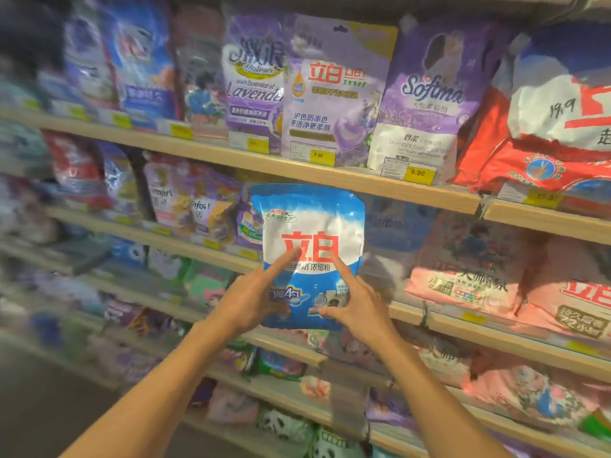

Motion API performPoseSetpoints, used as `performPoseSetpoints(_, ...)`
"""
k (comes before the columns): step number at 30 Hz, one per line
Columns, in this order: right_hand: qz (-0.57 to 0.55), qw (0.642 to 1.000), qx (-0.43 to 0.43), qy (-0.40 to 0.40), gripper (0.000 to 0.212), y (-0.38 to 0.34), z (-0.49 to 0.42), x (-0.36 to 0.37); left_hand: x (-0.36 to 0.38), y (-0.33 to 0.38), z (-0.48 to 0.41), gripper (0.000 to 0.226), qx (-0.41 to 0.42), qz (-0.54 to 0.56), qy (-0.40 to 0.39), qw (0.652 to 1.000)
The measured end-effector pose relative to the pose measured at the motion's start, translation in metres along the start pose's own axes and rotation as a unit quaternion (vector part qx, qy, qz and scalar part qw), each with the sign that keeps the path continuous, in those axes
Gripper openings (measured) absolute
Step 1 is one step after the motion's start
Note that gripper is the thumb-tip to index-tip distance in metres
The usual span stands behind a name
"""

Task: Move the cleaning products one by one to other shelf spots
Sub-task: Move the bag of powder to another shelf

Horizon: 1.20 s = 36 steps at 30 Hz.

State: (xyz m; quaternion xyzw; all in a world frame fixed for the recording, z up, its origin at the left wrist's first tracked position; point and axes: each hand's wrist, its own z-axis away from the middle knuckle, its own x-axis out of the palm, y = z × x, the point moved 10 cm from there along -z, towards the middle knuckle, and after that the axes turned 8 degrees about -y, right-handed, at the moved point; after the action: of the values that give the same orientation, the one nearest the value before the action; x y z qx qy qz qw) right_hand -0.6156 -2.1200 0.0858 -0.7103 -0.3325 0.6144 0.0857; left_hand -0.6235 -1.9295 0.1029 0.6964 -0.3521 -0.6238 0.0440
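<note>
A blue and white detergent powder bag (310, 226) with large red characters stands upright at the front of the second shelf (439, 320), in the middle of the view. My left hand (254, 299) lies against its lower left face with the index finger stretched up over the red print. My right hand (355, 297) is on its lower right, index finger up and thumb across the bottom picture. Both hands have spread fingers pressed on the bag's front; whether they grip it or only touch it is unclear.
The top shelf (264, 160) holds purple lavender pouches (330, 90), a Softma bag (426, 100) and a red and white sack (555, 127). Pink bags (489, 276) sit right of the blue bag, purple softener pouches (201, 206) to its left. Lower shelves are packed with more bags.
</note>
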Motion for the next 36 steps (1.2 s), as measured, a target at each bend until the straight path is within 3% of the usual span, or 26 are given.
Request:
performPoseSetpoints(10, -0.034, 0.987, -0.147, -0.055, 0.116, -0.201, -0.046, 0.115, -0.140, -0.121, 0.151, 0.125, -0.117, -0.019, 0.104, 0.987)
performPoseSetpoints(18, -0.059, 0.979, -0.181, -0.067, 0.112, -0.332, -0.065, 0.205, -0.221, -0.220, 0.246, 0.117, -0.172, -0.024, 0.108, 0.979)
performPoseSetpoints(30, -0.053, 0.964, -0.244, -0.092, 0.113, -0.463, -0.153, 0.305, -0.315, -0.360, 0.295, 0.118, -0.215, -0.061, 0.139, 0.965)
performPoseSetpoints(36, -0.116, 0.955, -0.253, -0.100, 0.108, -0.509, -0.233, 0.363, -0.362, -0.448, 0.285, 0.120, -0.239, -0.076, 0.157, 0.955)
